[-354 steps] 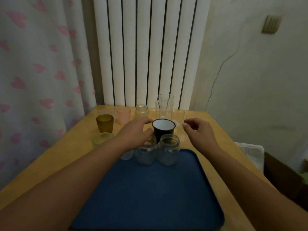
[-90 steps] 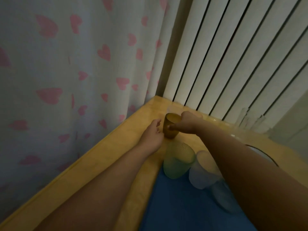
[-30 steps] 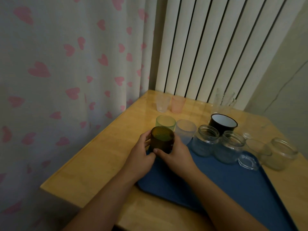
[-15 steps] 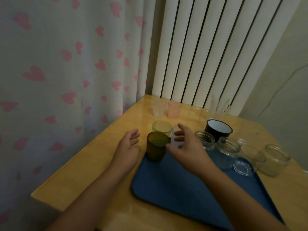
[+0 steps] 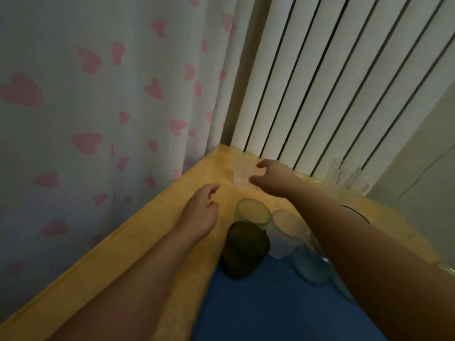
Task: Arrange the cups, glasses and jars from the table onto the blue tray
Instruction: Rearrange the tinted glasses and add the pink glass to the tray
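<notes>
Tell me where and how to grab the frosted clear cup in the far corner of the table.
Grip the frosted clear cup around its side wall, at mid-height. It stands upright with its mouth up. Come from its right, as the right hand does, thumb and fingers spread round it. The curtain and radiator crowd the far sides.

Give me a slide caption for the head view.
Right hand reaching a frosted cup near the table corner; left hand open nearby.
</notes>
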